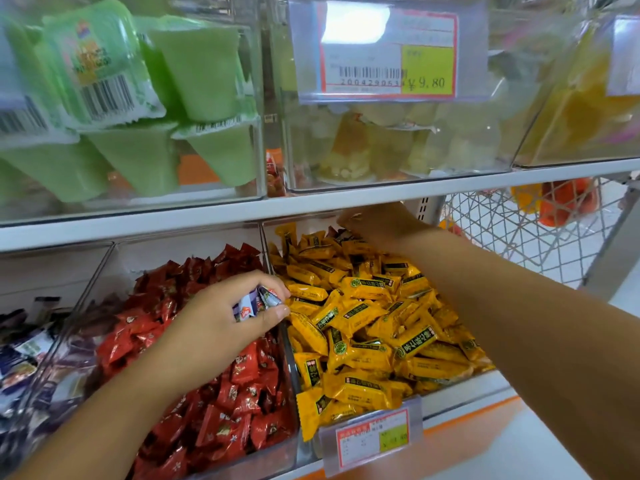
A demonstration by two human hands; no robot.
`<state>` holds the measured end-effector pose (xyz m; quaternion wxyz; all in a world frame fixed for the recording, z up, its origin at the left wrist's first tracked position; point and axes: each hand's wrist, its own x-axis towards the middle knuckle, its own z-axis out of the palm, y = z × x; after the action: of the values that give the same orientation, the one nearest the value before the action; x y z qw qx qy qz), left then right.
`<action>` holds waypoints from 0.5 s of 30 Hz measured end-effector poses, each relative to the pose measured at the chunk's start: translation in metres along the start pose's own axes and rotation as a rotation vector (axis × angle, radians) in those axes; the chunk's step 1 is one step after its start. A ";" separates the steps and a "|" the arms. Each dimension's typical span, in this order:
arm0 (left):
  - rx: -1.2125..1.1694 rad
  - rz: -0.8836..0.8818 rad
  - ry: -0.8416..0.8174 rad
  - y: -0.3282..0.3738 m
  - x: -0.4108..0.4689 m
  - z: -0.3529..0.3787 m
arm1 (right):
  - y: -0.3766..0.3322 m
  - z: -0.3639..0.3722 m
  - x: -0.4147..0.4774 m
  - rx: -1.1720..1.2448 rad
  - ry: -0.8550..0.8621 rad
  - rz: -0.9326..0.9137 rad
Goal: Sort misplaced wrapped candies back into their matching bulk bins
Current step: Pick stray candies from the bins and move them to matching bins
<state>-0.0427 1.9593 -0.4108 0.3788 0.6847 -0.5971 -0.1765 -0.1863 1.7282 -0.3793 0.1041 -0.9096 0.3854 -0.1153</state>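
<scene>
— Wrapped candies everywhere: a yellow heap (pixel 374 327) fills the right bin (pixel 457 388), a red heap (pixel 225 393) sits beside it.
— And the right hand (pixel 381 225) is deep at that bin's back, fingers curled, grip unclear. The left hand (pixel 221 323) pinches blue-white candies (pixel 258 303) over the divider.

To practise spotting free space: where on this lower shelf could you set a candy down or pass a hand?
Free: the red bin's back under the upper shelf; the white ledge right of the yellow bin. Crowded: that bin's back, around the right hand; the divider, where the left hand holds candies.
</scene>
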 end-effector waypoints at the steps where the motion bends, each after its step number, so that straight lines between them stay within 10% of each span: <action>1: -0.003 0.002 0.000 0.000 0.000 0.000 | -0.001 0.006 0.007 0.042 0.006 -0.016; 15: -0.019 -0.006 0.018 -0.001 0.000 0.002 | 0.012 0.027 0.040 -0.170 -0.028 -0.051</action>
<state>-0.0432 1.9592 -0.4126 0.3902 0.6844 -0.5899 -0.1774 -0.1593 1.6934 -0.4036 0.0291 -0.9262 0.3690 -0.0722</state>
